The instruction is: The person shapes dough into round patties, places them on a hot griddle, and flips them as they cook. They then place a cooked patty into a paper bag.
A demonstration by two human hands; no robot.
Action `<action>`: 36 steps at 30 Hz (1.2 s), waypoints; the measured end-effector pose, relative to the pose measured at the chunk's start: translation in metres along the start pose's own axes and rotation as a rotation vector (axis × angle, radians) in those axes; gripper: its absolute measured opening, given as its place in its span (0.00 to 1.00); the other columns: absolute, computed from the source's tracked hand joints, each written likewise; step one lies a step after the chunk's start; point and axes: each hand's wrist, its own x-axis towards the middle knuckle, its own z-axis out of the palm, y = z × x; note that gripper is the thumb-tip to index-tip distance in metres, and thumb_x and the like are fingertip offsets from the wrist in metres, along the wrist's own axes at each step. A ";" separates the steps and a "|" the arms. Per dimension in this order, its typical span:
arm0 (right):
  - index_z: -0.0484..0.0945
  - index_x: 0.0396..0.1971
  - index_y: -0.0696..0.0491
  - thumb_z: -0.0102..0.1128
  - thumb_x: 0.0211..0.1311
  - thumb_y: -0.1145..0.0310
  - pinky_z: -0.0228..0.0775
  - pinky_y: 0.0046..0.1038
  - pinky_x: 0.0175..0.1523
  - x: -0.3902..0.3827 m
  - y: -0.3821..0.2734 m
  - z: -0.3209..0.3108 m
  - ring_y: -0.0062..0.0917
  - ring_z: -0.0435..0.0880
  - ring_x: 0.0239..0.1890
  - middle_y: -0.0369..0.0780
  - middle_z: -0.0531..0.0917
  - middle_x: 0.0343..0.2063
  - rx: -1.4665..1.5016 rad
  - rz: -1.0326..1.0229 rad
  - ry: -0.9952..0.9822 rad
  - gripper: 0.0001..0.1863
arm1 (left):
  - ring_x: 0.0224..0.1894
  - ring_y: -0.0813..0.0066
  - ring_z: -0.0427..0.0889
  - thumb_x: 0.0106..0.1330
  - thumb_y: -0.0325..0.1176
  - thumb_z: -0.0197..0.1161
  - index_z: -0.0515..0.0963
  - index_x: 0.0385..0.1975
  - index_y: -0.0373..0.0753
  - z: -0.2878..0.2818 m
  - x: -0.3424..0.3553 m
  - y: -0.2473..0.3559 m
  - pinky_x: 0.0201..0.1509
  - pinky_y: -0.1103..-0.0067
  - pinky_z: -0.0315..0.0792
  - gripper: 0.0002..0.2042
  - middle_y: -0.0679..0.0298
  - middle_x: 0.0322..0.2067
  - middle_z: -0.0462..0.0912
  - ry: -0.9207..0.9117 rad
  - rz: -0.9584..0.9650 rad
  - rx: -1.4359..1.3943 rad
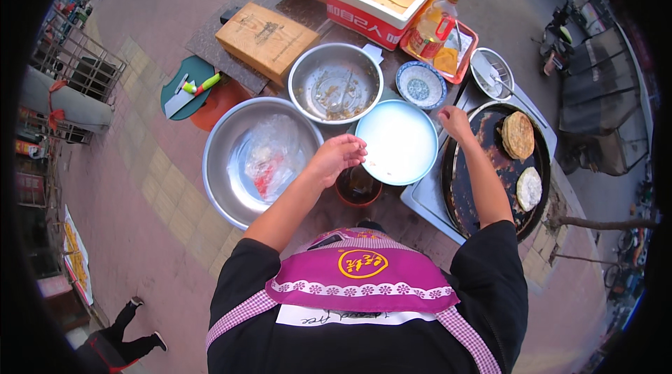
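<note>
My left hand (339, 157) is at the near left rim of a round white basin (397, 141) with a pale blue edge. Its fingers are bent together; whatever they may hold is too small to make out. Right of the basin, my right hand (455, 124) hovers beside the black griddle (483, 164), fingers curled in a pinch whose contents are hidden. Stacked browned flatbreads (518, 135) lie on the griddle, with a paler round flatbread (529, 189) nearer me. A blue-patterned bowl (421, 85) stands just beyond the basin.
A large steel basin (217, 164) holding a plastic bag (269, 164) is at left; a smeared steel bowl (334, 59) sits behind. Farther back are a cardboard box (266, 38), red-and-white foam box (364, 18) and oil bottle (428, 31). A spatula (514, 94) rests across a strainer.
</note>
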 end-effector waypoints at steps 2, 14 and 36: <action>0.82 0.28 0.56 0.60 0.51 0.66 0.74 0.40 0.42 0.039 0.023 -0.006 0.44 0.83 0.34 0.49 0.83 0.27 -0.082 0.031 0.117 0.09 | 0.38 0.75 0.81 0.70 0.34 0.53 0.77 0.41 0.38 0.013 0.011 0.001 0.44 0.82 0.73 0.09 0.64 0.36 0.81 -0.041 -0.015 0.044; 0.85 0.28 0.50 0.48 0.61 0.65 0.67 0.37 0.51 0.219 0.131 0.035 0.32 0.78 0.48 0.38 0.84 0.33 -0.606 -0.133 0.220 0.14 | 0.47 0.67 0.80 0.75 0.46 0.40 0.72 0.52 0.31 0.055 0.066 -0.012 0.53 0.75 0.73 0.24 0.54 0.45 0.79 0.048 -0.108 -0.085; 0.81 0.42 0.48 0.57 0.52 0.59 0.74 0.42 0.44 0.157 0.088 -0.065 0.43 0.84 0.38 0.46 0.85 0.33 -0.208 0.229 0.212 0.18 | 0.47 0.65 0.80 0.74 0.44 0.45 0.73 0.50 0.29 0.056 0.061 -0.022 0.53 0.75 0.73 0.22 0.52 0.45 0.80 0.132 -0.006 -0.223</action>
